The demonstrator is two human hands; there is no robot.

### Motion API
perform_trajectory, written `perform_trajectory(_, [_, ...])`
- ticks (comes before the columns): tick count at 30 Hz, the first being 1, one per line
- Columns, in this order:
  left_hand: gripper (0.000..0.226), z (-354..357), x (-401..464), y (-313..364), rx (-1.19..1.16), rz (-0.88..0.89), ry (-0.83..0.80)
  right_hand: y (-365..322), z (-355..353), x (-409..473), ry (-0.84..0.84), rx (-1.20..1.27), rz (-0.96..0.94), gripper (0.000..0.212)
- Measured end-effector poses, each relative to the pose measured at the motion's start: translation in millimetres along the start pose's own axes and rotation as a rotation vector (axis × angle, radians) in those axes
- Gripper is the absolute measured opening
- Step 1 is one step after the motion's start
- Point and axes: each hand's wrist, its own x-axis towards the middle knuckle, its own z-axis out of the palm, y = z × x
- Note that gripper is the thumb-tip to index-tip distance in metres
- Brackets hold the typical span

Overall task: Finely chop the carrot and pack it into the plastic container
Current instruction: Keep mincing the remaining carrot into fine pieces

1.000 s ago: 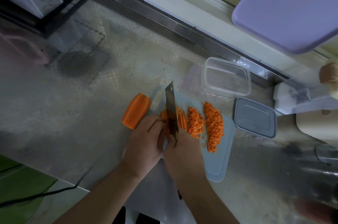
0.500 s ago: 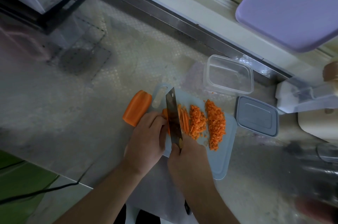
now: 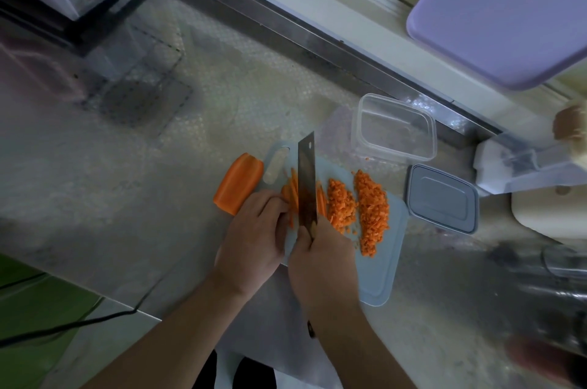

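The cleaver (image 3: pixel 307 180) is gripped by the right hand (image 3: pixel 320 257), fingers curled round its handle, and its blade is set among the carrot sticks (image 3: pixel 293 195), which are pinched together by the fingertips of the left hand (image 3: pixel 254 237) on the cutting board (image 3: pixel 381 274). Those fingertips are just beside the blade, so a nick is risked if the sticks roll or the cut drifts towards the left hand. Two heaps of chopped carrot (image 3: pixel 359 207) are seen just beyond the right hand, and bits could be flicked off the board by a hasty stroke. The uncut carrot piece (image 3: pixel 239 187), beyond the left hand, is lying on the surface and could roll. The plastic container (image 3: pixel 394 127), well beyond the right hand, is seen unfilled, its lid (image 3: pixel 441 198) beside it
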Motion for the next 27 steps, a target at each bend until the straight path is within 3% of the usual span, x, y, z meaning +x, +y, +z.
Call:
perform_trajectory(14, [0.012,-4.1,4.4,10.4,0.054,0.128,0.110,7.3,-3.7,-5.6,-0.093,-0.057,-0.003,0.012])
perform_trajectory(19, [0.014,-1.8,2.2,2.9,0.030,0.028,0.060,9.1,-9.0,-6.8,-0.083,-0.065,-0.014,0.010])
perform_trajectory(27, [0.012,-7.6,8.1,14.8,0.057,0.153,0.102,8.8,-5.5,-7.3,-0.122,-0.036,0.013,0.011])
